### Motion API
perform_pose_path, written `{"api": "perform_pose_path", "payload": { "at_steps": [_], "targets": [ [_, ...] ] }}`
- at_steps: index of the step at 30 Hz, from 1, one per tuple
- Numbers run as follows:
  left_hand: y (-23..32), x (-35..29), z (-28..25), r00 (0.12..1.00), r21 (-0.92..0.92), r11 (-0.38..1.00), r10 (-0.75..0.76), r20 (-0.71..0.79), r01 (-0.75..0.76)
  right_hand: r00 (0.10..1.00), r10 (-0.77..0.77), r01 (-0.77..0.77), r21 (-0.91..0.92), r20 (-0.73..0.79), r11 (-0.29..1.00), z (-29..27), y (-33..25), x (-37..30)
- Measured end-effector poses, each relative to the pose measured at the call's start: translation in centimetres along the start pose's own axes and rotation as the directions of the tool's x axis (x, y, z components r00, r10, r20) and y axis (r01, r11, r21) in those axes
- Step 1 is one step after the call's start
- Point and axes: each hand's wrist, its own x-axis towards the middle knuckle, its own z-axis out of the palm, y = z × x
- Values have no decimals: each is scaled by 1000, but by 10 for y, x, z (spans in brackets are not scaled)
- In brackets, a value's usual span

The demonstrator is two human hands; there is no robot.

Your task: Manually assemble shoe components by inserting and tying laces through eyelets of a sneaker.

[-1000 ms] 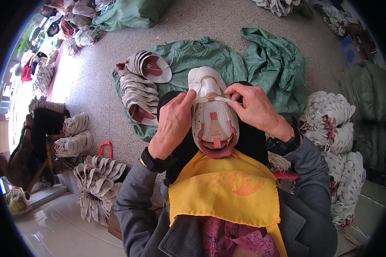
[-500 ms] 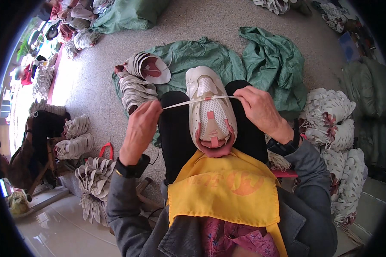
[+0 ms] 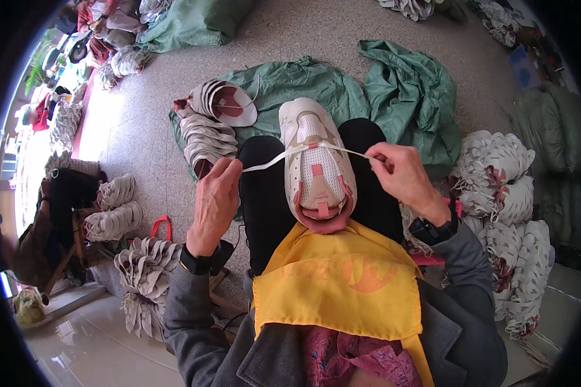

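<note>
A white and beige shoe upper (image 3: 317, 169) with a pink collar lies between my knees, its toe pointing away from me. A white shoelace (image 3: 274, 159) runs across it through the lowest part of the lacing area. My left hand (image 3: 215, 201) is closed on one end of the lace, left of the shoe. On the right side, my right hand (image 3: 403, 180) pinches the other end between thumb and fingers. Both lace ends sag a little. The collar rests against the yellow apron (image 3: 336, 284) on my lap.
Beyond my knees, green woven sacks (image 3: 316, 84) cover the floor, with a stack of shoe uppers (image 3: 206, 138) on the left one. Bundled uppers (image 3: 497, 174) are piled at my right. More bundles (image 3: 145, 264) stand at my left. A person (image 3: 100, 16) sits at the far left.
The lace, pulled nearly straight before, has slackened and now bends over the shoe. My right hand has moved slightly right and nearer; my left hand has lowered a little.
</note>
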Motion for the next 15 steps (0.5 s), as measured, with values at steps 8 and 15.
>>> {"api": "perform_pose_path", "payload": {
  "at_steps": [8,15],
  "targets": [
    [0,2,3,1000,-47,999,-22,-13,21,971,217,-223,-54,-95,973,-21,48,-34],
    [0,-1,4,1000,-28,1000,-5,-16,5,869,485,-464,175,-100,868,-10,161,-79]
  ]
}}
